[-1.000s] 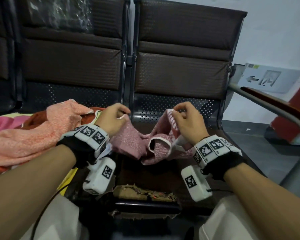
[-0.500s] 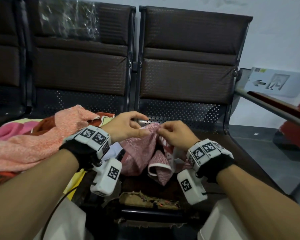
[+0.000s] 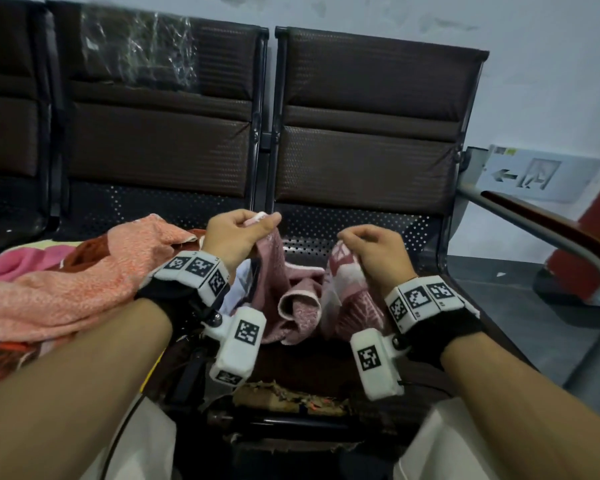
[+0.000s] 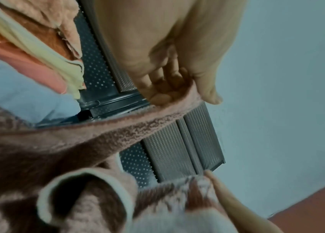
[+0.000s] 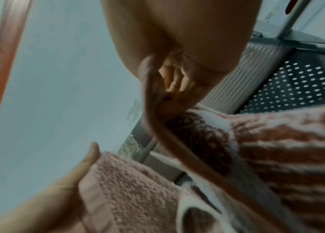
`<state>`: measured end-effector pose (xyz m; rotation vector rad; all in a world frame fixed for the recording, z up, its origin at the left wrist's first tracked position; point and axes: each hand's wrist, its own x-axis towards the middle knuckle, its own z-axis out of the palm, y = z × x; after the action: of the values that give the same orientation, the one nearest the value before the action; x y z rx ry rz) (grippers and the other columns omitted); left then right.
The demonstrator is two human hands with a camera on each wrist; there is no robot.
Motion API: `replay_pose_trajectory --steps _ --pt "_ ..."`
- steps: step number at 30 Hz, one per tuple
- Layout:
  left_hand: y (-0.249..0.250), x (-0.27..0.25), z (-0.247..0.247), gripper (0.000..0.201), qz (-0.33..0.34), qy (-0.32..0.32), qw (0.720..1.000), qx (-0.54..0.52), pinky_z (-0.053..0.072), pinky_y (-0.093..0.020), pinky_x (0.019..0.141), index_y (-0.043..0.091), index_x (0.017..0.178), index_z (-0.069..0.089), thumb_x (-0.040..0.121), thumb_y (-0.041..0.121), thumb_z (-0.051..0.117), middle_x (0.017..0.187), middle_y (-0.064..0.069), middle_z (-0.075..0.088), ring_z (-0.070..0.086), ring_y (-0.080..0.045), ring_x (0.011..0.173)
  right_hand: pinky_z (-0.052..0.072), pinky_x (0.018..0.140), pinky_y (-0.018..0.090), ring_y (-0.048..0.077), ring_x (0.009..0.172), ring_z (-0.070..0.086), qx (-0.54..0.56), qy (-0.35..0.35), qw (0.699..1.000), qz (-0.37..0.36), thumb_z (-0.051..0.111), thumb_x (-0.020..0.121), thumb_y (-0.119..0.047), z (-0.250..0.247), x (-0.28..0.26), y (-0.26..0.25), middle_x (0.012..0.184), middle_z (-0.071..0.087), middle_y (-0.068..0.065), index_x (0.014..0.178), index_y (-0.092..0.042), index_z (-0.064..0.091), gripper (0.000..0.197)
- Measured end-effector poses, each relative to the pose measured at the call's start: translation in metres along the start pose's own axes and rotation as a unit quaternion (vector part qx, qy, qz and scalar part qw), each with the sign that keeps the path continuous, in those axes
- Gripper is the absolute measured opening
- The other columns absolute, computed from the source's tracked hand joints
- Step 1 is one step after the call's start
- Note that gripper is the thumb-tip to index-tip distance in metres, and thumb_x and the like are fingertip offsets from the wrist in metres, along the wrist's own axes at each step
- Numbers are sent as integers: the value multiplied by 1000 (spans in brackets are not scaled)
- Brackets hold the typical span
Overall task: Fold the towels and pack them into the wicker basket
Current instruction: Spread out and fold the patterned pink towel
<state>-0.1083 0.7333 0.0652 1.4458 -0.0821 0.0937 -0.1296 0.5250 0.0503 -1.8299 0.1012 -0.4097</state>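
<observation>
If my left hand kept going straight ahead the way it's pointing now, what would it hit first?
Most likely the perforated lower back of the bench behind the seat. The left hand, pinching the pink towel, points forward toward it with nothing visible between, though depth is hard to judge.

We're seeing two hands: left hand [image 3: 234, 237] and right hand [image 3: 378, 252]. We're counting one pink towel [image 3: 300, 306] between them, one heap of other towels [image 3: 66, 292] at left, three chair backs [image 3: 368, 126], two white wrist cameras [image 3: 238, 344], one arrow sign [image 3: 537, 174]. Heap count: we're not resolving it.
</observation>
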Motion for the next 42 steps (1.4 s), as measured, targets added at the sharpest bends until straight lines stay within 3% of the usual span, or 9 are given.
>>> replay_pose_trajectory --steps 4,8,10,13,18,25,34,38,42 --pt "5 -3 8 14 -24 -15 997 -66 52 -20 56 6 85 63 91 18 60 71 -3 60 56 -10 63 56 66 28 21 77 71 162 -75 984 -6 64 70 6 -2 -6 -11 80 74 7 84 -13 73 25" --pt "3 -6 13 23 -42 -22 999 -21 51 -26 66 -3 109 61 96 13 52 87 -13 61 57 -17 72 55 72 24 6 73 69 -150 -60 984 -69 80 66 -7 -8 -15 -2 75 73 -4 79 -26 69 25" --pt "3 -5 11 22 -45 -15 999 3 51 -27 63 -2 107 62 95 13 53 82 -13 60 56 -17 67 43 59 11 -2 66 62 -271 -29 956 -104 78 70 -21 -14 -17 -4 67 67 -12 71 -28 66 14" --pt "2 -2 5 16 -37 15 998 38 51 -19 48 2 99 65 93 14 57 68 -6 58 55 -12 55 33 61 20 10 75 54 -396 -68 903 -154 70 80 -33 -17 -21 -7 78 57 -5 71 -25 65 13" --pt "-1 3 -2 18 -16 32 995 92 52 -21 50 1 94 69 89 18 64 69 -7 61 56 -16 59 42 67 24 10 71 55 -177 -20 944 -279 65 81 -29 -9 -29 -31 73 58 -8 68 -19 57 18" --pt "-2 -13 10 14 15 -89 985 150 56 -26 70 9 93 74 86 19 66 80 -3 69 63 -9 72 42 76 7 -4 84 63 -193 -81 961 -182 62 86 -20 9 -30 -23 81 71 -17 81 -30 73 16" --pt "2 -29 15 29 -3 -181 977 109 56 -36 85 1 88 73 85 29 65 95 -23 70 67 -26 87 37 59 6 -1 76 60 -186 -32 978 -86 61 87 -33 19 -20 -14 72 67 -13 77 -25 72 18" --pt "-3 -32 14 35 62 -218 960 165 54 -43 90 18 91 76 65 41 77 91 -8 75 69 -21 94 36 50 4 -5 68 57 -188 -32 978 -81 62 84 -33 18 -20 -14 64 65 -15 67 -27 68 19" --pt "-10 -29 13 23 122 -185 946 235 55 -44 86 17 94 75 74 29 78 87 0 75 71 -15 89 38 55 7 -4 71 61 -179 -44 979 -81 63 84 -35 18 -21 -13 68 68 -13 70 -27 70 17"
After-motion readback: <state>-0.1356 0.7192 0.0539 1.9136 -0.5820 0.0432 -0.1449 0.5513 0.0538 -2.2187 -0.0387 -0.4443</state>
